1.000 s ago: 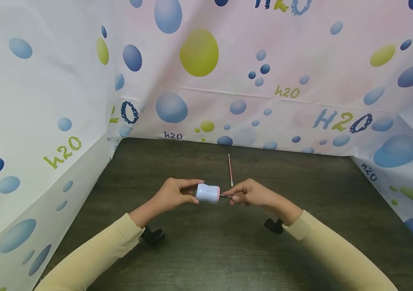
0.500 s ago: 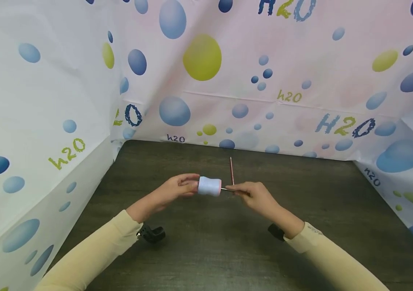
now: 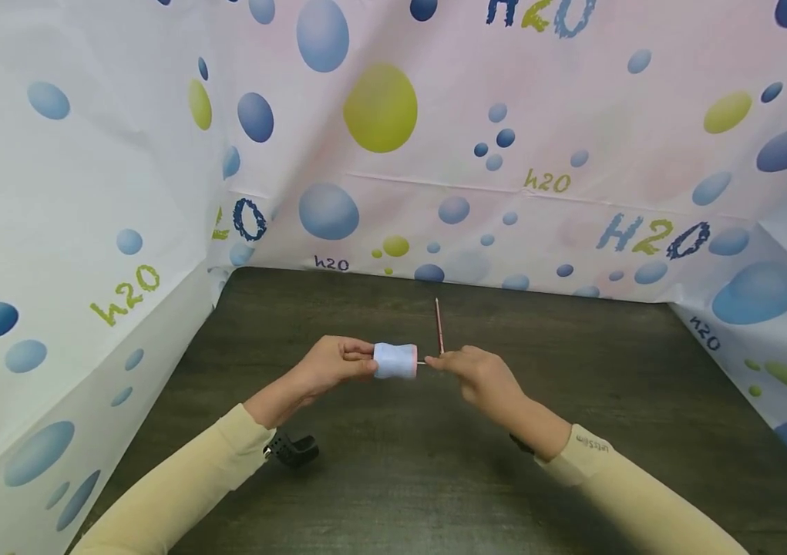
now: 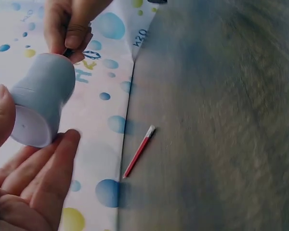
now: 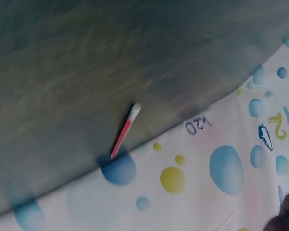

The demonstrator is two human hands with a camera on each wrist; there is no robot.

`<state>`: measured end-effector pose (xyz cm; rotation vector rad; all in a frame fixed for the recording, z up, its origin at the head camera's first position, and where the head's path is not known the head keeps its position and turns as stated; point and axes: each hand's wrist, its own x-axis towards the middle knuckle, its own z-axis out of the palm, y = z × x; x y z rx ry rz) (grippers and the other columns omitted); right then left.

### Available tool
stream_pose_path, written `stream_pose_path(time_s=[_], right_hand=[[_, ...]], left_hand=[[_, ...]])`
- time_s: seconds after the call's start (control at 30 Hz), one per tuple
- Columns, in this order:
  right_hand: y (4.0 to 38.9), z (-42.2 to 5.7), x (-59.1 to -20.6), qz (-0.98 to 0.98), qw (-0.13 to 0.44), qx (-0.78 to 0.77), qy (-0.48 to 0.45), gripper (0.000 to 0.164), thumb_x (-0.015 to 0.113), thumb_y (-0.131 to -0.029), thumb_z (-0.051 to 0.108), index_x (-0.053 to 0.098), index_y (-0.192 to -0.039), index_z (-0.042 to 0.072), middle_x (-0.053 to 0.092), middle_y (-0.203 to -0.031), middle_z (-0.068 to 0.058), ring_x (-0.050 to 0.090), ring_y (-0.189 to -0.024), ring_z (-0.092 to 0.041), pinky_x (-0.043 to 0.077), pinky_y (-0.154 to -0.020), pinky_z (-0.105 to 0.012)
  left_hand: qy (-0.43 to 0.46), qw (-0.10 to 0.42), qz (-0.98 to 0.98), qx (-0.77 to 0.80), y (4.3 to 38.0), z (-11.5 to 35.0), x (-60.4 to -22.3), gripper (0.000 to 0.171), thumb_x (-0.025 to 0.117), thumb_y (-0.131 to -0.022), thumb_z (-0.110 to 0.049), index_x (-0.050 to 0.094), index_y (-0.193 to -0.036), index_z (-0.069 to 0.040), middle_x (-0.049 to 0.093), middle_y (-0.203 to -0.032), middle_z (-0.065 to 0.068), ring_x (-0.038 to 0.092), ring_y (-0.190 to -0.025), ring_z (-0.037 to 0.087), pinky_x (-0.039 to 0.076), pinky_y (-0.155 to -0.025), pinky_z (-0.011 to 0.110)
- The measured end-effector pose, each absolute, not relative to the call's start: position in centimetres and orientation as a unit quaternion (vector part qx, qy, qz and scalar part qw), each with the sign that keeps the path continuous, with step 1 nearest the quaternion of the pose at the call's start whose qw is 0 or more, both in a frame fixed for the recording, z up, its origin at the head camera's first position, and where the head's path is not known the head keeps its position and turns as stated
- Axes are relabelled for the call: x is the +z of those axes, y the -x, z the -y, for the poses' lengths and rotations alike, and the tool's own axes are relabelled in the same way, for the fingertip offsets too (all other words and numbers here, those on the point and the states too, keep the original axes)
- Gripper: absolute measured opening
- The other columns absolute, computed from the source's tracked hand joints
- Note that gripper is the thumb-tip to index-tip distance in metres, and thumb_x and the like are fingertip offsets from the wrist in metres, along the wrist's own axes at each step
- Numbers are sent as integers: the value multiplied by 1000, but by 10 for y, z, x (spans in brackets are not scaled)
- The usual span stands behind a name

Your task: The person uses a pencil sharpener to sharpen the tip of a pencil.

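My left hand [image 3: 329, 368] holds a light-blue, waisted pencil sharpener [image 3: 395, 361] by its left end, thumb on one side and fingers on the other. In the left wrist view the sharpener [image 4: 47, 89] shows its round pale base, held off the table. From its pink right end sticks a thin pencil [image 3: 422, 362], which my right hand [image 3: 479, 375] pinches close to the sharpener. The pencil's far part is hidden by that hand. At the right wrist view's lower right corner, only a dark bit of fingers [image 5: 283, 220] shows.
A red pencil [image 3: 438, 324] with a white end lies on the dark table [image 3: 393, 478], behind my hands. White sheeting [image 3: 559, 116] printed with blue and green drops walls the table at the back and both sides.
My right hand has turned over, its back now upward, and sits closer to the sharpener. Less of the thin pencil shows between them. The left hand keeps its hold; the red pencil stays put.
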<state>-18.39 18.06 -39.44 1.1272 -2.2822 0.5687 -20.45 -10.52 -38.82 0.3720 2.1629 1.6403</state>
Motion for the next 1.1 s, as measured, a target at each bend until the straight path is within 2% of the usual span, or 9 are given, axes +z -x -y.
stream_pose_path(time_s=[0.17,0.3,0.4,0.47,0.57,0.67,0.8,0.93,1.1], right_hand=[[189,-187,-378,872,-29,365,-327,28,60,-96,-9,74,-119,-4,79,-100,-20,72,-73,-16,57,-63,-21],[201,-195,-370,812,-247,467,-248,33,54,-103,2,62,-132,-12,77,-87,-8,45,-55,-4,33,-51,-22],[205,-199,-370,763,-342,507,-208,42,50,-107,8,51,-142,-14,70,-85,9,39,-53,-3,28,-52,-23],[204,-200,-371,752,-359,515,-203,45,50,-107,11,48,-144,-14,69,-86,12,44,-56,-2,30,-53,-22],[201,-198,-375,761,-332,515,-216,43,51,-107,11,51,-143,-12,73,-92,9,50,-61,-2,36,-54,-19],[198,-194,-377,790,-264,500,-237,38,53,-106,7,57,-138,-11,77,-97,-12,53,-66,-2,40,-56,-20],[193,-191,-379,853,-124,425,-276,32,57,-102,3,66,-132,-5,75,-109,-29,60,-73,-4,44,-59,-24],[189,-189,-382,891,48,288,-346,31,64,-95,-4,73,-124,2,78,-106,-17,72,-86,-16,56,-66,-28],[186,-185,-391,859,216,183,-426,40,71,-80,-19,79,-113,4,79,-97,-10,71,-85,-22,61,-68,-30]], left_hand=[[-180,136,-798,559,199,103,-386,50,76,-92,-9,61,-137,6,64,-137,27,66,-126,39,62,-95,37],[-229,93,-825,509,193,103,-387,51,80,-87,-5,64,-136,0,66,-137,24,67,-123,40,61,-99,42],[-262,63,-839,473,190,105,-388,52,80,-85,-3,65,-136,-5,66,-137,20,67,-122,38,58,-102,49],[-276,57,-836,470,189,106,-388,53,80,-86,-2,65,-137,-6,65,-139,19,66,-123,38,56,-104,51],[-288,81,-801,518,191,109,-388,55,75,-89,2,58,-141,1,58,-147,23,59,-133,41,53,-110,49],[-265,131,-750,591,195,113,-386,59,69,-94,2,47,-148,5,47,-156,25,45,-146,43,44,-118,51],[-175,186,-745,616,201,115,-384,55,60,-105,-22,44,-152,2,50,-155,23,52,-143,38,45,-117,53],[-120,248,-764,583,207,113,-386,62,49,-108,-43,53,-144,7,66,-134,28,73,-114,31,60,-100,46],[-98,286,-755,582,210,110,-391,56,52,-108,-36,57,-137,12,75,-115,27,79,-92,19,65,-86,36]])
